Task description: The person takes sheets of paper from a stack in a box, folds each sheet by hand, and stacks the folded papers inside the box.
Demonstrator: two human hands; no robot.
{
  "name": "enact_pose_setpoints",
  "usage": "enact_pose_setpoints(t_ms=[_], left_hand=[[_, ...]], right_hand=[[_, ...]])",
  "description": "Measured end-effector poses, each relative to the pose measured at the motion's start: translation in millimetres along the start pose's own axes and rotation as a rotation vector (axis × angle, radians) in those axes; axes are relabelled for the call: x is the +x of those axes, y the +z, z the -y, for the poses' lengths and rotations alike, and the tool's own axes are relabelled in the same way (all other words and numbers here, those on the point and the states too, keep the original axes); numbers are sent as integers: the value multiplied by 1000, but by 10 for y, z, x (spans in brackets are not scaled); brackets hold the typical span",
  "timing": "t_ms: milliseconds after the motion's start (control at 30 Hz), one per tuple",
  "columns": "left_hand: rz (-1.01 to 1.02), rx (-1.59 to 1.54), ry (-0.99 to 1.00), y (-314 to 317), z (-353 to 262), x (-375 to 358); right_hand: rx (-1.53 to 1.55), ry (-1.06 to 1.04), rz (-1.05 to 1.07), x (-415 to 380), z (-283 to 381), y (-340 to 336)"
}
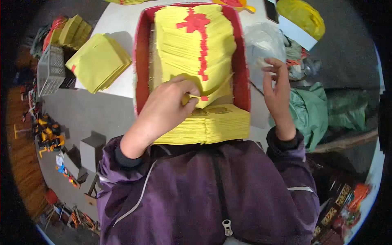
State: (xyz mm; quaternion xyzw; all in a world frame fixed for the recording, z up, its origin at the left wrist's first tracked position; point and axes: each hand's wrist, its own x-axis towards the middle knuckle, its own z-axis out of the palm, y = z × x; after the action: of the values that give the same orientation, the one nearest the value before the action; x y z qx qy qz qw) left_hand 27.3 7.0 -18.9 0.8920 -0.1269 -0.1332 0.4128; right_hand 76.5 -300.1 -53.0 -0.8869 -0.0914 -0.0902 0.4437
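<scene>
While the left hand [165,102] pinches yellow paper [210,91], dark print [218,110] nearby, illegible.

From my head, above and behind my left hand [165,100] and right hand [277,92], this wide view faces forward and down, close enough to show both whole, with my jacket [183,188] behind them.

Bare left hand [169,100] reached inward with thumb and fingers pinched together, bare right hand [277,83] was raised apart, fingers curled, purple sleeves [122,159] ended at dark cuffs [127,158].
</scene>
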Motion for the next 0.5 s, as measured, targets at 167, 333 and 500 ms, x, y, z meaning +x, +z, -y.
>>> enact_pose_setpoints(t_ms=[167, 333, 500], left_hand=[[114, -213, -12, -4, 27, 7], [147, -276, -43, 4, 34, 12], [161, -275, -30, -49, 5, -7]], right_hand=[[-562, -202, -283, -336, -1412, -175], [-709, -162, -188, -669, -1408, 95], [-936, -231, -122, -706, -1203, 192]])
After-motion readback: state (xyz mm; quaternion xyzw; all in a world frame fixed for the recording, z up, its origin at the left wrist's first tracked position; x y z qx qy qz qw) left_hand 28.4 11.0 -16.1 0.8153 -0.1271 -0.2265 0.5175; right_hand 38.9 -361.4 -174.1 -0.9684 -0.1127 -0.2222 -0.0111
